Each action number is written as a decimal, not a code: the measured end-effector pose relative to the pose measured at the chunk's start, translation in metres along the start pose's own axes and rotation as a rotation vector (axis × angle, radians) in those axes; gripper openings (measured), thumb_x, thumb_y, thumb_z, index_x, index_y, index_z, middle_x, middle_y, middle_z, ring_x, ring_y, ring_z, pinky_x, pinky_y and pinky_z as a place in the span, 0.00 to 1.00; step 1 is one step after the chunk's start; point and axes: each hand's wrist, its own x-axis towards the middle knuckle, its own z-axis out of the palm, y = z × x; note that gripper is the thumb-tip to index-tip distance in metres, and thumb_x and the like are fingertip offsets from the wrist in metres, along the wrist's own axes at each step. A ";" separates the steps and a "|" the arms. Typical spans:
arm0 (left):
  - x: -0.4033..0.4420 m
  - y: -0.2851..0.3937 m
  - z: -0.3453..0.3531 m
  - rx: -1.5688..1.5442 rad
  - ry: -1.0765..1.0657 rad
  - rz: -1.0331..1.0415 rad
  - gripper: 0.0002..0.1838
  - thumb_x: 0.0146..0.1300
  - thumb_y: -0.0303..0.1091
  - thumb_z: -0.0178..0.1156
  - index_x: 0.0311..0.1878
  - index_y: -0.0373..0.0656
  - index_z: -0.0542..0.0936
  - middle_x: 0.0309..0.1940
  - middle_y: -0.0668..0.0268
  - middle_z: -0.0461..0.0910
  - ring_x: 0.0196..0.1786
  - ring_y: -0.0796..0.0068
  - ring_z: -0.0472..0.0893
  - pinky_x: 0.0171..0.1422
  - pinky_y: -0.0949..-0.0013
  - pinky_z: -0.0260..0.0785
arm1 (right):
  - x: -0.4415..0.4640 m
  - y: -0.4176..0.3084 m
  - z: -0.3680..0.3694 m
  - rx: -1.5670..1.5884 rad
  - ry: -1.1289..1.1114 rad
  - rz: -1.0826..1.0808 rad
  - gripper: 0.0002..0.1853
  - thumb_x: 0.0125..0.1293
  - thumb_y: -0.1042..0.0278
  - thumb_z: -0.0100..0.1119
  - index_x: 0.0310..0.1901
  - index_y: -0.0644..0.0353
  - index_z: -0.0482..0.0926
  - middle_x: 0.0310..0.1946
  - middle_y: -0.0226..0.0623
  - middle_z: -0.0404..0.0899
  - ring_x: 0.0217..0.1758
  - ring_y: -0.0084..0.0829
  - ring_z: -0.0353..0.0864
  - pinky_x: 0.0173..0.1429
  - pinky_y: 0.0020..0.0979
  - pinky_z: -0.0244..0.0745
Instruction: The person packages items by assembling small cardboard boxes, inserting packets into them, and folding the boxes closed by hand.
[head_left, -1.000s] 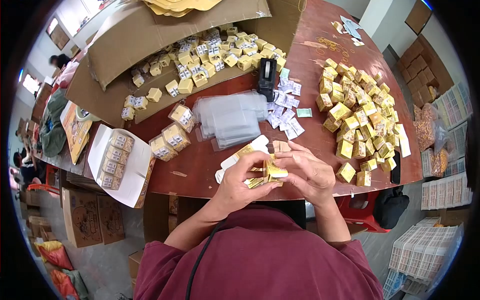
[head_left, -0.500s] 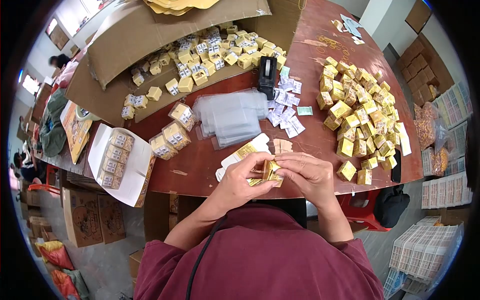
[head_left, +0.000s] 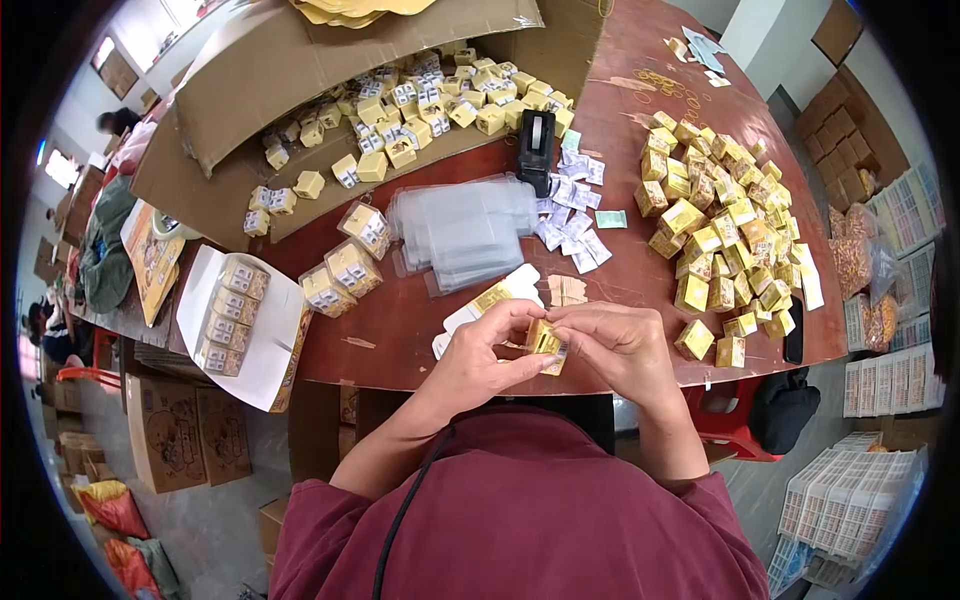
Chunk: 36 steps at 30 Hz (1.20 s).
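Between my two hands, close to the table's front edge, is a small yellow printed box [head_left: 543, 340]. My left hand [head_left: 490, 345] grips it from the left, thumb below and fingers above. The fingertips of my right hand [head_left: 615, 345] pinch its upper right side, and the fingers partly cover the box. Behind my left hand lies a flat white and yellow carton [head_left: 487, 303]. A heap of similar small yellow boxes [head_left: 725, 220] covers the right of the table. Flat clear plastic sleeves [head_left: 462, 228] lie stacked beyond my hands.
A black tape dispenser [head_left: 535, 150] stands beside small white packets [head_left: 575, 215]. An open cardboard box [head_left: 220, 190] on its side holds many small boxes. Wrapped box bundles [head_left: 345, 265] and an open white display carton [head_left: 195, 300] sit at left. A red stool [head_left: 735, 425] is below the table at right.
The small box has turned slightly in my hands, showing more of its printed side. My right fingers have shifted a little along it. Other things on the table look unchanged.
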 end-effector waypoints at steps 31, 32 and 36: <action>0.017 -0.027 -0.022 0.804 0.310 0.141 0.41 0.57 0.40 0.81 0.71 0.35 0.75 0.64 0.51 0.77 0.68 0.46 0.78 0.72 0.51 0.73 | -0.003 0.057 0.016 -0.297 0.222 -0.193 0.19 0.64 0.77 0.75 0.57 0.64 0.89 0.55 0.45 0.90 0.62 0.46 0.87 0.73 0.48 0.76; 0.015 -0.020 -0.020 0.763 0.315 0.157 0.39 0.57 0.36 0.82 0.69 0.33 0.77 0.63 0.51 0.78 0.66 0.48 0.80 0.71 0.54 0.75 | -0.004 0.056 0.025 -0.286 0.230 -0.220 0.19 0.63 0.78 0.75 0.56 0.63 0.89 0.53 0.44 0.90 0.60 0.45 0.88 0.73 0.48 0.77; 0.004 0.000 -0.015 0.557 0.319 0.227 0.34 0.58 0.28 0.82 0.67 0.31 0.79 0.62 0.54 0.79 0.64 0.60 0.83 0.67 0.61 0.78 | -0.006 0.054 0.033 -0.218 0.271 -0.251 0.17 0.64 0.79 0.74 0.55 0.63 0.89 0.53 0.42 0.90 0.60 0.42 0.88 0.71 0.48 0.78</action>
